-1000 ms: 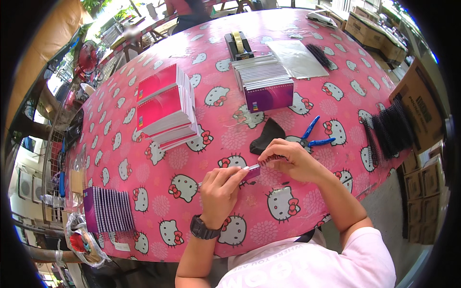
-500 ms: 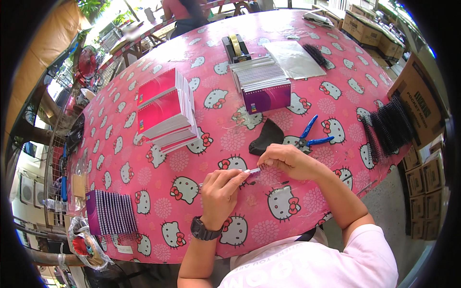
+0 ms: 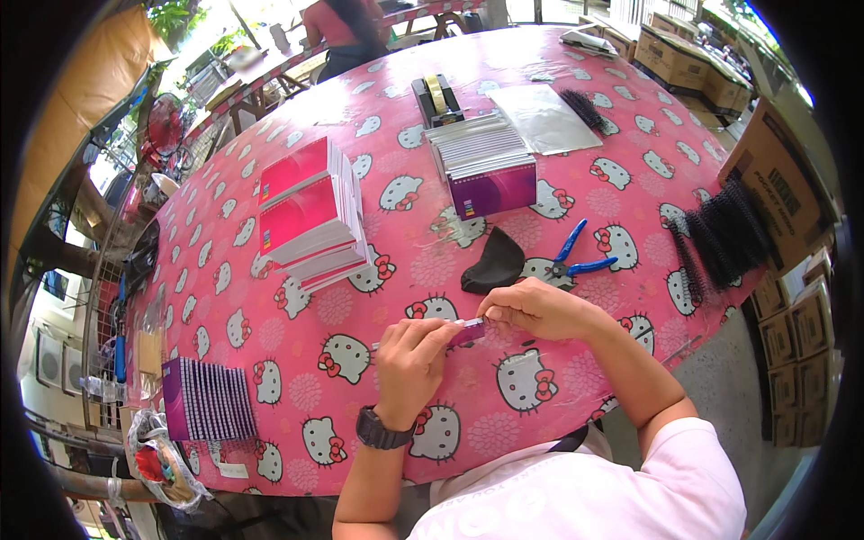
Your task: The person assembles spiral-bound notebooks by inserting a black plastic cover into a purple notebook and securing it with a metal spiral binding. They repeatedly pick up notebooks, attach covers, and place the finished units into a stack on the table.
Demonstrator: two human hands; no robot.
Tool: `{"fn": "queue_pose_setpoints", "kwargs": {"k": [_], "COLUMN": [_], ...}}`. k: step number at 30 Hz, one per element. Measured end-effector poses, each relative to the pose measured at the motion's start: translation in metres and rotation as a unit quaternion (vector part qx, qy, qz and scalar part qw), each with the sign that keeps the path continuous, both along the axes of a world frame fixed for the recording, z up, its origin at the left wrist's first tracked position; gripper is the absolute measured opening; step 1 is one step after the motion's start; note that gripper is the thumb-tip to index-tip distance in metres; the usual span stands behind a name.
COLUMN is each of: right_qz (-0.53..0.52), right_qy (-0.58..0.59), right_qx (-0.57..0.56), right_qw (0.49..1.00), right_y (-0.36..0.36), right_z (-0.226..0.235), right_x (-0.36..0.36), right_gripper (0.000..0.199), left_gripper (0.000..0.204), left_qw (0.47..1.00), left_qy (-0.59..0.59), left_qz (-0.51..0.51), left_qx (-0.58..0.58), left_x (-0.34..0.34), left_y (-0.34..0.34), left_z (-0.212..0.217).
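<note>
My left hand (image 3: pixel 412 355) is closed around a small notebook (image 3: pixel 468 336) held edge-up just above the table, its purple cover and white page edges peeking past my fingers. At the notebook's right end, my right hand (image 3: pixel 533 309) pinches what looks like the end of a black spiral coil, mostly hidden by the fingertips. Beyond my hands lie a black cloth-like piece (image 3: pixel 493 262) and blue-handled pliers (image 3: pixel 576 256) with the jaws apart. Black spiral coils (image 3: pixel 727 236) are heaped at the right table edge.
A row of purple notebooks (image 3: pixel 493 189) stands ahead, beside a tape dispenser (image 3: pixel 437 101) and a clear plastic sheet (image 3: pixel 547 121). Red-covered notebooks (image 3: pixel 306 220) are stacked at left; coil-bound ones (image 3: pixel 211 400) sit near left. Cartons (image 3: pixel 785 189) line the right. Another person (image 3: pixel 342 36) is far off.
My right hand has shifted slightly left and down, closer against the notebook's end. More of the purple cover shows now. The whole view has shifted a little.
</note>
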State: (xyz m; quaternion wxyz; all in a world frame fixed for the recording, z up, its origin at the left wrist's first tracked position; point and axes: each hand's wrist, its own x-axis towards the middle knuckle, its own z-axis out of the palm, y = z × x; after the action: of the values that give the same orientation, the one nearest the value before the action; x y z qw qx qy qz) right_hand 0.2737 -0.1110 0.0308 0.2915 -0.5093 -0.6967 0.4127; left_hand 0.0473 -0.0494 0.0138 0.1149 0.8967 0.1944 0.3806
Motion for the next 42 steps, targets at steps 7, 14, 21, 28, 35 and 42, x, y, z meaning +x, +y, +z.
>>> {"fn": "queue_pose_setpoints", "kwargs": {"k": [7, 14, 21, 28, 35, 42], "right_qz": [-0.004, 0.138, 0.313, 0.474, -0.005, -0.232], "right_qy": [0.011, 0.204, 0.303, 0.240, -0.053, -0.368], "right_qx": [0.098, 0.273, 0.388, 0.376, 0.227, 0.091], "right_qw": [0.995, 0.930, 0.812, 0.759, 0.972, 0.896], "right_y": [0.000, -0.030, -0.073, -0.049, -0.033, -0.005], "right_z": [0.004, 0.111, 0.207, 0.184, 0.119, -0.030], "right_x": [-0.003, 0.005, -0.043, -0.051, -0.005, 0.057], "right_gripper": [0.040, 0.023, 0.021, 0.015, 0.026, 0.077], "left_gripper": [0.029, 0.019, 0.021, 0.025, 0.020, 0.016], "left_qw": [0.999, 0.997, 0.995, 0.995, 0.991, 0.993], "left_qy": [0.041, 0.065, 0.078, 0.093, 0.131, 0.107], "left_qz": [0.018, 0.030, -0.003, 0.007, -0.017, -0.044], "left_qx": [-0.022, 0.000, 0.065, 0.018, 0.033, -0.004], "left_x": [0.016, 0.019, 0.018, 0.016, 0.023, 0.016], "left_y": [-0.013, -0.017, -0.005, -0.008, -0.005, -0.004], "left_z": [0.014, 0.009, 0.001, 0.011, 0.011, 0.010]}}
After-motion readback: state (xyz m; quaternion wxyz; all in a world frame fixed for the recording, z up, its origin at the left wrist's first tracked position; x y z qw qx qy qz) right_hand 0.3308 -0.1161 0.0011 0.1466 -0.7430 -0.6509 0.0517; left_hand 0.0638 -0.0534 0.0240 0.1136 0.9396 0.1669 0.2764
